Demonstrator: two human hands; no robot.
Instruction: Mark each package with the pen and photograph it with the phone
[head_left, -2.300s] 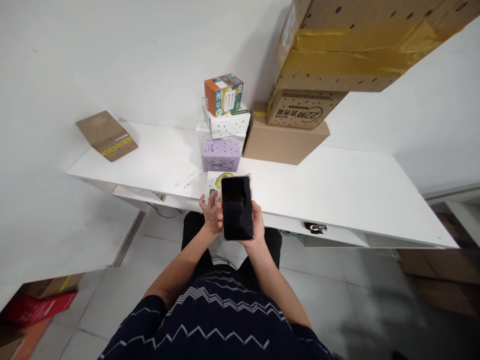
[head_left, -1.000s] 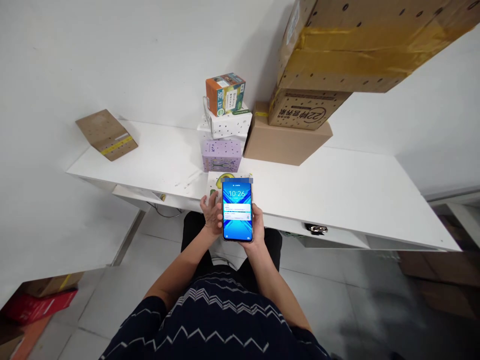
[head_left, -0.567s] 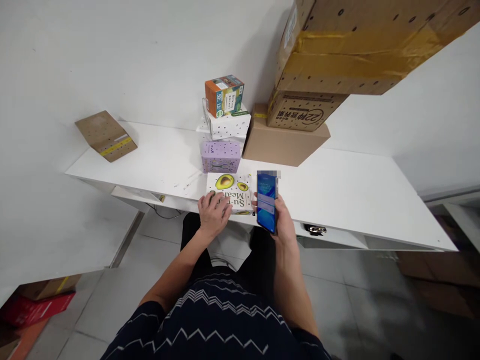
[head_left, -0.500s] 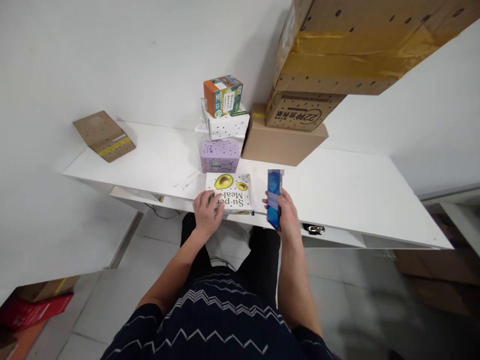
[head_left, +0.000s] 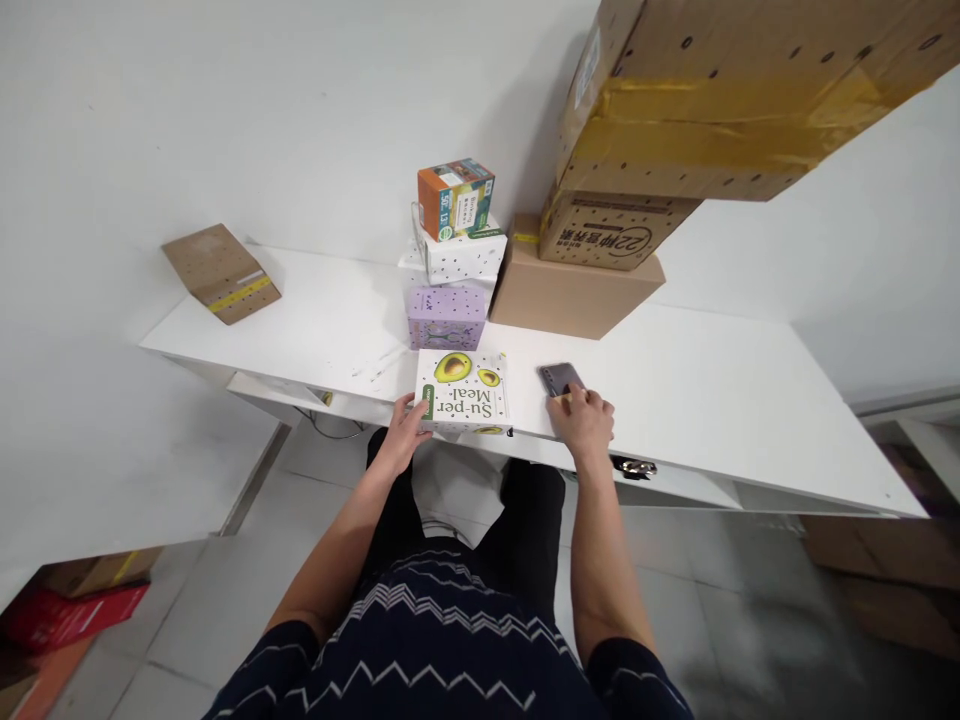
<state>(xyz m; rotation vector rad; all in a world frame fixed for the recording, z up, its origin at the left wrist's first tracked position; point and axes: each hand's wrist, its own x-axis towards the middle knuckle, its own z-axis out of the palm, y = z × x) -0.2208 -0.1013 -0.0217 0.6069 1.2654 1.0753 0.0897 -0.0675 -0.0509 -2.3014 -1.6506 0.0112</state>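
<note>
The white meal box (head_left: 465, 385) with avocado pictures lies at the front edge of the desk. My left hand (head_left: 405, 432) is closed on its near left corner, the fingertips at the left side. Further right, a grey phone (head_left: 559, 378) is face down on the desk, camera end away from me. My right hand (head_left: 585, 422) covers its near part with fingers curled on it. Behind the meal box stands a purple box (head_left: 446, 318).
A small orange and green box (head_left: 456, 200) sits on a white carton (head_left: 465, 257) behind. Brown cartons (head_left: 577, 290) are stacked at the back right, the taped top one (head_left: 720, 100) overhanging. An opened cardboard piece (head_left: 221, 272) leans at the left wall. A metal object (head_left: 637, 468) is at the front edge.
My right hand has turned the phone over, from screen up in the hand to face down on the desk. My left hand has slid from the box's top to its near left corner.
</note>
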